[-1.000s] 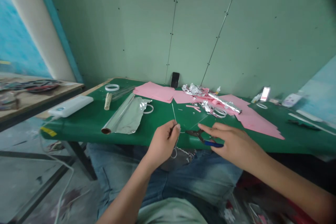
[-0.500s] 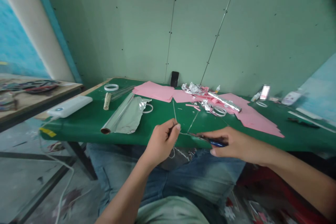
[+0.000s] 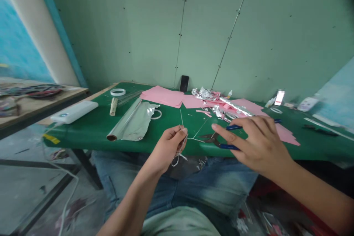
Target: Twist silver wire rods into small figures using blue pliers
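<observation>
My left hand (image 3: 170,146) is closed in a pinch on a thin whitish wire (image 3: 195,139). One straight length sticks up above the fingers, another slants up to the right, and a twisted loop (image 3: 181,157) hangs below the hand. My right hand (image 3: 257,143) holds blue-handled pliers (image 3: 214,139), their handles spread wide and the jaws apart. The jaw tips point left, close to the wire's right end; whether they touch it I cannot tell. Part of the far handle is hidden behind the right fingers.
On the green table lie a foil roll (image 3: 129,123), pink sheets (image 3: 163,96), crumpled foil (image 3: 204,93), tape rings (image 3: 118,92) and a white power bank (image 3: 74,111). A phone (image 3: 184,83) leans on the green wall behind. The table's front edge runs just below my hands.
The pliers have opened, with their handles now spread and my right fingers extended over them. My left hand has shifted slightly left and down, and the hanging loop shows more.
</observation>
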A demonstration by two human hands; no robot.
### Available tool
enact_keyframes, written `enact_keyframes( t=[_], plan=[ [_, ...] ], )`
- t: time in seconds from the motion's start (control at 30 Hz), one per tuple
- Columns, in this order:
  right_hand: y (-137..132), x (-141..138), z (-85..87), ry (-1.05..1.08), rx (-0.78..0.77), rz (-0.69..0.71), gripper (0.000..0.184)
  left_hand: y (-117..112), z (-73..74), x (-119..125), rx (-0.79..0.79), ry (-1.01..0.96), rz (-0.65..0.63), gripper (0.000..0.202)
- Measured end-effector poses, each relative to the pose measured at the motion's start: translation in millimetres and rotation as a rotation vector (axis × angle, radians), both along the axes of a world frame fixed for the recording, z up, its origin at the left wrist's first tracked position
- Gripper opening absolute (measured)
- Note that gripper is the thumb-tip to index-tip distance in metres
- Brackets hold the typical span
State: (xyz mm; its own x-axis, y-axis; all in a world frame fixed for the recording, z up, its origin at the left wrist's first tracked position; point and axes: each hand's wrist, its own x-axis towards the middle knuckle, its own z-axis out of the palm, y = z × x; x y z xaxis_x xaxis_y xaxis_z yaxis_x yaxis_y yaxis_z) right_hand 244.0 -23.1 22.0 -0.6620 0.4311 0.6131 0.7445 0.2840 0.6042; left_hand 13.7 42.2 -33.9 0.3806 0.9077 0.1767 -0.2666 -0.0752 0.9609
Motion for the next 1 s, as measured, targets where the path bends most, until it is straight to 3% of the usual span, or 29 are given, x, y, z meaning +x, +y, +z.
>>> enact_keyframes(
  t=[0.3,0.7,1.0],
  plan=[
    [-5.8,-7.6,3.2,-0.028,-0.127,0.041,0.059,-3.4,-2.8,3.0,-0.014,0.002,-0.042,0.041],
    [-7.9,-7.4,6.3,-0.061,-0.118,0.026,0.05,-3.2,-2.4,3.4,-0.02,0.068,-0.051,0.041],
    [-5.4,-5.6,-2.4,-0.036,-0.195,-0.034,0.066,-5.3,-4.5,3.7,0.048,0.084,0.0,0.04]
  ],
)
